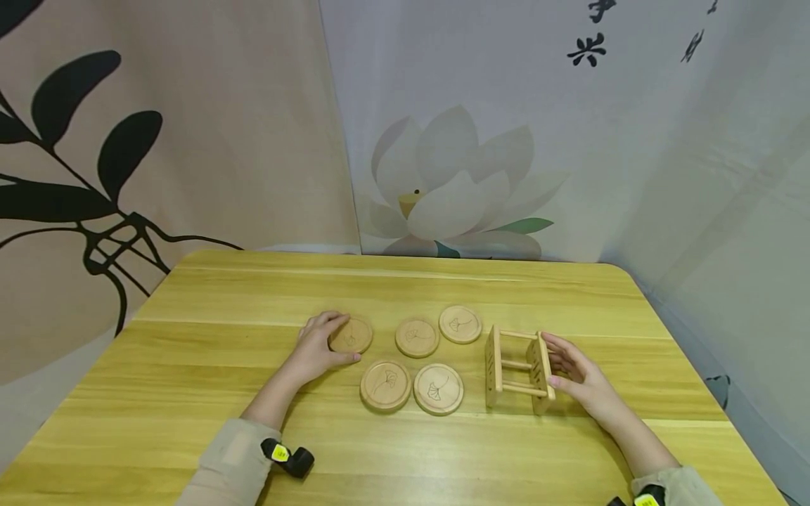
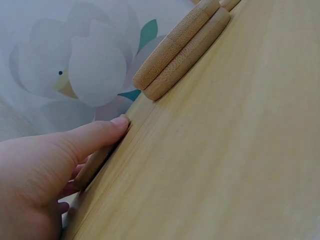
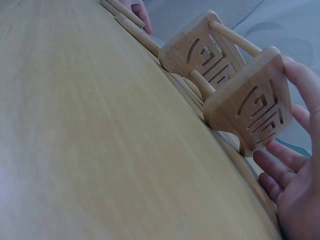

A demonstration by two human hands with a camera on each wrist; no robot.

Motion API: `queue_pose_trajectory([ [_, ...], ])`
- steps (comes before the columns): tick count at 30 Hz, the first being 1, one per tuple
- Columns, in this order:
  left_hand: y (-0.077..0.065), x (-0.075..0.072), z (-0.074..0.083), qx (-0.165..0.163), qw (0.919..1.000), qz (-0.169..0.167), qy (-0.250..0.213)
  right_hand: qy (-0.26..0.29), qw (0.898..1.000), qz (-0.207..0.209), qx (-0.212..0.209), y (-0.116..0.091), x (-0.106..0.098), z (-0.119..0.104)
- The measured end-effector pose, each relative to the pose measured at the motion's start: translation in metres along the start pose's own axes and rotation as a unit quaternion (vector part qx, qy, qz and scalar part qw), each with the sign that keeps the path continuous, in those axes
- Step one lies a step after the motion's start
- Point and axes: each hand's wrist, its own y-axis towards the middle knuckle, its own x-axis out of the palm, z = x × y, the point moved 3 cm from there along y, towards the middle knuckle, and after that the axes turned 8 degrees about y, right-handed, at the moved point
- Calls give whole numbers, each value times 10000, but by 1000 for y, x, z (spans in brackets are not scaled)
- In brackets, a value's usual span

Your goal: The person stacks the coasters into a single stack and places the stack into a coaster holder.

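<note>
Thumb and fingers of my left hand [image 1: 316, 349] grip a round wooden coaster [image 1: 354, 337] by its rim, flat on the table; the left wrist view shows its edge low beside the thumb. My right hand [image 1: 585, 383] holds the right side panel of a wooden coaster rack [image 1: 540, 369], thumb at one corner and fingertips at another. The rack stands upright, its two slotted panels [image 3: 257, 102] joined by thin rods. Between the hands lie several more coasters [image 1: 439, 388] with engraved leaf designs. In the left wrist view, two coaster rims [image 2: 175, 50] appear one over the other.
A light wooden table [image 1: 405, 464] carries everything. Behind it hangs a cloth backdrop [image 1: 266, 140] printed with a flower and dark leaves. Two coasters [image 1: 460, 324] lie farther back, the rightmost close to the rack's left panel.
</note>
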Motion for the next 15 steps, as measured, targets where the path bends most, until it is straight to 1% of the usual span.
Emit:
queue_pose_trajectory([
  [9,-1,1,0,19,9998,177,-12,18,10000,-24,-48,0,0,1],
  [15,-3,-1,1,3,9992,345,-214,7,10000,-18,-58,0,0,2],
])
